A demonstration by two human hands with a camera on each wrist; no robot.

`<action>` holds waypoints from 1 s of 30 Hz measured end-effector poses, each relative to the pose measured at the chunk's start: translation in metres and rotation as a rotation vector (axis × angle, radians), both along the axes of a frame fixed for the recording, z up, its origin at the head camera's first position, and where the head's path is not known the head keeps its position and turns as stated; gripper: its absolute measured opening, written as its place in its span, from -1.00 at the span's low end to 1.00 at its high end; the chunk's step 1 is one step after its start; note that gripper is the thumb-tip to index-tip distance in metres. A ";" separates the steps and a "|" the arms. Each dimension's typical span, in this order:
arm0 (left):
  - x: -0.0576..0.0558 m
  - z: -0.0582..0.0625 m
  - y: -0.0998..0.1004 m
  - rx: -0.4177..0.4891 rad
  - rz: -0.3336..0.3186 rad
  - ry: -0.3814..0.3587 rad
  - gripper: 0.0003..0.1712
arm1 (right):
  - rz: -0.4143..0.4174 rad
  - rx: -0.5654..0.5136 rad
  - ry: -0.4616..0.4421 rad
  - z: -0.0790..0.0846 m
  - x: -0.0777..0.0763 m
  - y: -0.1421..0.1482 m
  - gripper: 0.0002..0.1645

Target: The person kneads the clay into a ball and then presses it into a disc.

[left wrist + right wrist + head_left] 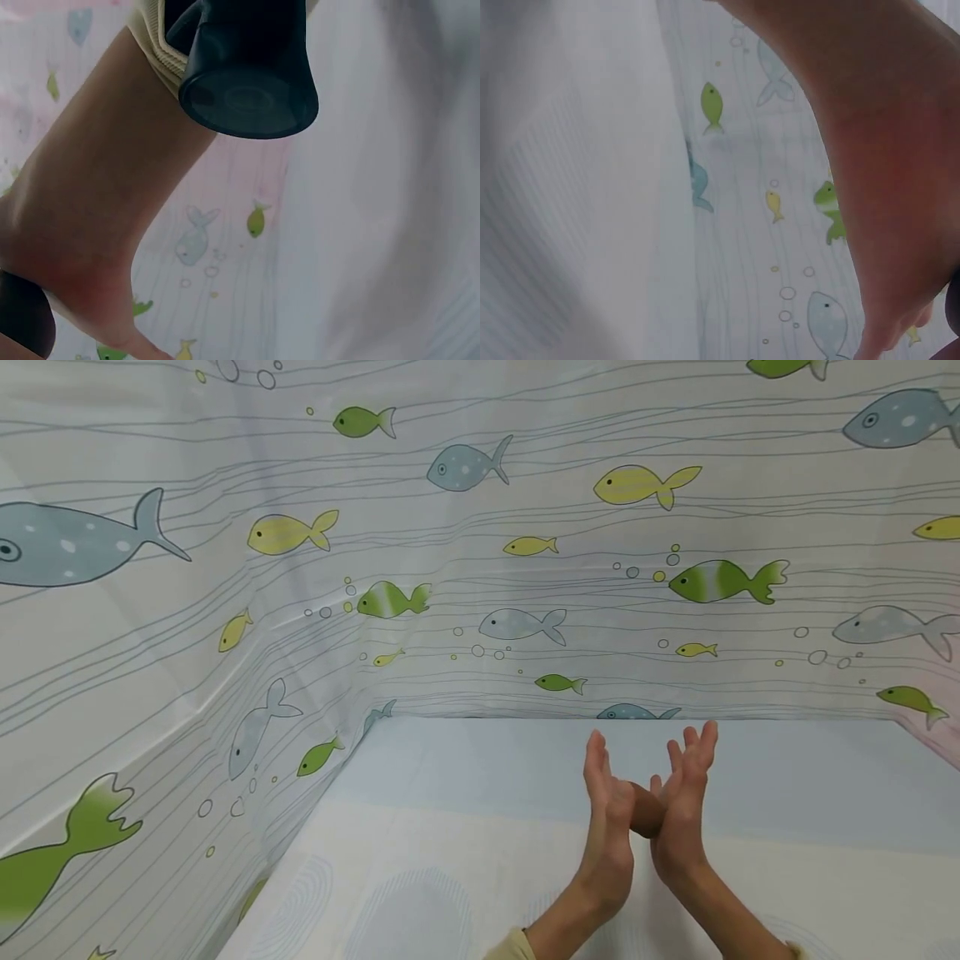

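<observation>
A smooth, rounded brown lump (645, 812) is held between the palms of both hands, above the table surface. My left hand (609, 835) presses it from the left, its fingers straight and pointing up. From the other side my right hand (681, 827) presses against it, fingers extended and a little spread. Much of the lump is covered by the palms; its material cannot be told. The left wrist view has a dark part of the lump (26, 319) at the lower left, beside a palm. In the right wrist view only its dark edge (954, 307) shows.
The table (420, 777) has a pale blue and white cover with oval patterns. Behind and to the left hangs a white curtain (450, 577) printed with fish. A black round-faced device (247, 90) sits by a beige cuff.
</observation>
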State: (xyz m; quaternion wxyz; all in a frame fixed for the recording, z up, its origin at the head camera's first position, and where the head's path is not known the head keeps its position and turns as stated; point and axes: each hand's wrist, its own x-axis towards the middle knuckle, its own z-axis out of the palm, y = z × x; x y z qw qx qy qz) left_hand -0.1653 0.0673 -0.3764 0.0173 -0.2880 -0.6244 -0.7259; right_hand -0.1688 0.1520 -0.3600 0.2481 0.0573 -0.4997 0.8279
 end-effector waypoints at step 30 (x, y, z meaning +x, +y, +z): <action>-0.045 0.015 -0.039 0.203 0.168 -0.051 -0.21 | 0.248 0.280 -0.043 -0.023 0.028 -0.049 -0.29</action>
